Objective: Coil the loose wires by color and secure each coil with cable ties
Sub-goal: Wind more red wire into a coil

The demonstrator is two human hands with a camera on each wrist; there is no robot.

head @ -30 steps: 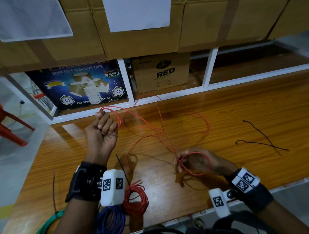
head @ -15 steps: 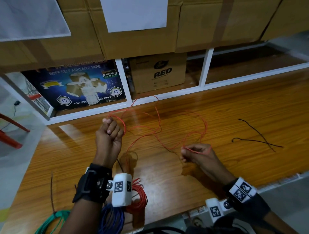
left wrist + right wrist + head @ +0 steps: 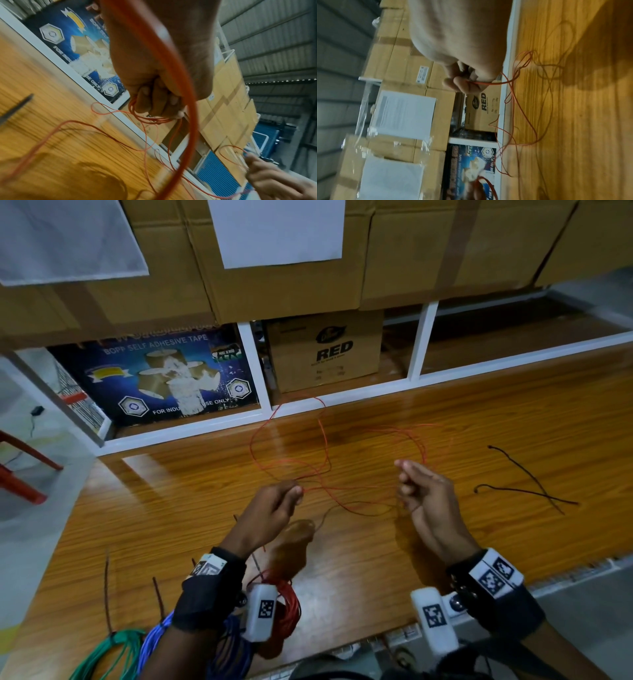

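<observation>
Three coils at the near table edge, left of and under the left wrist: green coil (image 3: pixel 113 648) furthest left, blue coil (image 3: pixel 154 635) next, red coil (image 3: pixel 291 604) just right of the wrist, half hidden by the wrist camera. Two dark ties standing up near the green and blue coils; whether fastened cannot be told. Left hand (image 3: pixel 270 508) raised above the wooden table (image 3: pixel 479 419), fingers curled shut round several gathered turns of the loose red wire (image 3: pixel 322 440). Only in the left wrist view: those turns bunched under the curled fingers (image 3: pixel 150 102), plus one thick blurred strand crossing right before the lens. From that hand, thin loops spread forward and to the right across the table, reaching the white shelf rail (image 3: pixel 342 398). Right hand (image 3: pixel 424 491) level with the left, well apart from it, thumb and fingertips closed on a single strand; clearest in the right wrist view, wire pinched at the fingertips (image 3: pixel 464 83) and trailing down to the table. Right of the right hand, two black cable ties (image 3: pixel 524 491) lying crossed on the wood, visible in the head view alone. Beyond both hands, cardboard boxes (image 3: pixel 325 354) on the shelf.
</observation>
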